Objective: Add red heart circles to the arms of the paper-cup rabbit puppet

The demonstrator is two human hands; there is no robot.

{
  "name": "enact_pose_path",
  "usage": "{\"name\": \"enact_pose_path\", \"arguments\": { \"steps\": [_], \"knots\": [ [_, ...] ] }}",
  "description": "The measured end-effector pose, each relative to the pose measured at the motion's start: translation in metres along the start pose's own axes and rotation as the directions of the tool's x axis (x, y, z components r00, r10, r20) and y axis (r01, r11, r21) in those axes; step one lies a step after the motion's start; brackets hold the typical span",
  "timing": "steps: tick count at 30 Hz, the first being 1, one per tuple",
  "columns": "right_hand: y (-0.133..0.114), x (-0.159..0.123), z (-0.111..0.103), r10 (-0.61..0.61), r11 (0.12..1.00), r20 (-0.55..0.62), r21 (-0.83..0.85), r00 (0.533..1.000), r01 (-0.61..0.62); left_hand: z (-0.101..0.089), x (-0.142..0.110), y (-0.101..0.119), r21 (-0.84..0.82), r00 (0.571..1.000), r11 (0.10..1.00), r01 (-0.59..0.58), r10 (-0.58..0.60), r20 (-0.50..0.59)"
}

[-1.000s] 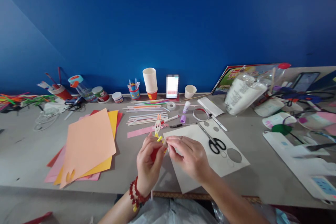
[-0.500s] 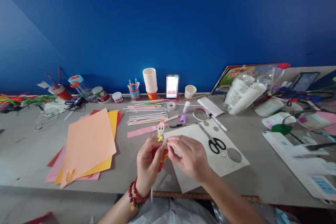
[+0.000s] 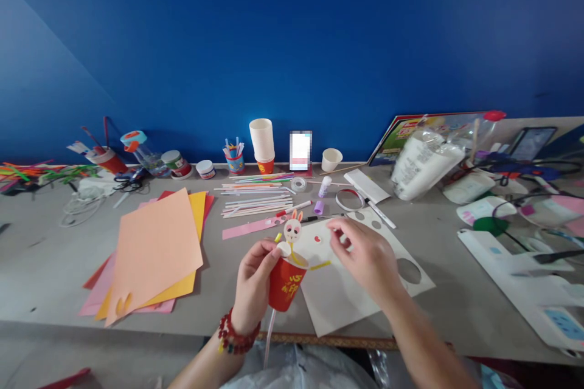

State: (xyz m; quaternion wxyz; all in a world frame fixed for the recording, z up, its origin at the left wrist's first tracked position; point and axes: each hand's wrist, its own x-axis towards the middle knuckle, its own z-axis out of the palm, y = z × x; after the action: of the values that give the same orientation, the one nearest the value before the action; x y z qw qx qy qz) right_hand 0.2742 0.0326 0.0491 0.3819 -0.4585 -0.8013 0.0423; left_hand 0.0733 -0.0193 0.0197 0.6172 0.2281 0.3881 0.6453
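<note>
My left hand (image 3: 252,279) grips a red paper cup (image 3: 286,284) with yellow lettering, tilted above the table's front part. A paper rabbit head (image 3: 292,230) with pink ears stands over the rim, and a yellow strip (image 3: 320,265) sticks out to the right. Under my left thumb is a small white paper disc (image 3: 283,248) at the rim. From the cup's underside a pale straw (image 3: 270,331) hangs down. My right hand (image 3: 365,249) is apart from the cup, thumb and fingertips pinched; whether anything is between them is unclear. Near its fingertips lies a small red-and-white piece (image 3: 317,239).
White paper (image 3: 328,310) with cut-out holes lies under my right hand. Coloured paper sheets (image 3: 157,249) are stacked at left. Behind are straws (image 3: 258,205), a glue stick (image 3: 324,186), tape (image 3: 298,185) and stacked paper cups (image 3: 261,140). A white power strip (image 3: 506,285) lies at right.
My right hand has moved right, away from my left hand and the cup. The cup and rabbit head are turned more into view, and the white disc at my left thumb now shows.
</note>
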Motion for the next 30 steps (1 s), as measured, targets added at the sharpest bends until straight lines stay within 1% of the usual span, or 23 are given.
{"name": "enact_pose_path", "arguments": {
  "steps": [2,3,4,5,6,8,9,11,14,20,23,26,30],
  "knots": [
    [0.012,-0.001,-0.007,0.011,0.980,0.050,-0.201,0.999,-0.001,0.000,0.000,0.001,-0.032,1.000,0.999,0.011,-0.011,0.005],
    [0.015,-0.001,-0.010,0.016,0.968,0.062,-0.251,0.998,0.000,0.000,0.001,0.001,-0.042,1.000,0.999,0.018,-0.017,0.009],
    [0.016,0.001,-0.012,0.007,0.967,0.071,-0.256,0.997,0.011,0.001,0.001,0.001,-0.049,1.000,0.999,0.025,-0.024,0.014],
    [0.014,0.002,-0.014,-0.021,0.975,0.080,-0.220,0.997,0.038,0.001,0.001,0.001,-0.051,0.999,0.998,0.031,-0.031,0.016],
    [0.010,0.005,-0.015,-0.070,0.986,0.092,-0.147,0.993,0.083,0.002,0.001,0.001,-0.048,0.999,0.998,0.037,-0.036,0.018],
    [-0.002,0.012,-0.013,-0.212,0.977,0.109,0.054,0.971,0.207,0.005,0.001,0.000,-0.027,0.999,0.999,0.042,-0.041,0.033],
    [-0.008,0.017,-0.011,-0.282,0.954,0.114,0.143,0.953,0.265,0.006,0.001,0.000,-0.013,0.998,0.999,0.042,-0.041,0.044],
    [-0.020,0.025,-0.006,-0.391,0.898,0.116,0.264,0.913,0.352,0.007,0.001,0.001,0.006,0.997,0.999,0.043,-0.043,0.069],
    [-0.029,0.034,0.001,-0.478,0.842,0.133,0.350,0.868,0.410,0.005,0.001,0.001,-0.014,0.992,0.997,0.075,-0.073,0.108],
    [-0.031,0.044,0.004,-0.528,0.804,0.159,0.409,0.834,0.431,-0.005,0.003,-0.001,-0.068,0.973,0.988,0.139,-0.123,0.193],
    [-0.031,0.047,0.004,-0.536,0.800,0.202,0.430,0.820,0.418,-0.008,0.005,-0.004,-0.083,0.962,0.982,0.167,-0.144,0.234],
    [-0.032,0.051,0.004,-0.494,0.828,0.279,0.438,0.824,0.349,-0.010,0.007,-0.007,-0.083,0.958,0.981,0.176,-0.151,0.246],
    [-0.035,0.054,0.003,-0.373,0.881,0.359,0.426,0.855,0.205,-0.008,0.007,-0.010,-0.074,0.963,0.983,0.167,-0.147,0.225]
  ]
}}
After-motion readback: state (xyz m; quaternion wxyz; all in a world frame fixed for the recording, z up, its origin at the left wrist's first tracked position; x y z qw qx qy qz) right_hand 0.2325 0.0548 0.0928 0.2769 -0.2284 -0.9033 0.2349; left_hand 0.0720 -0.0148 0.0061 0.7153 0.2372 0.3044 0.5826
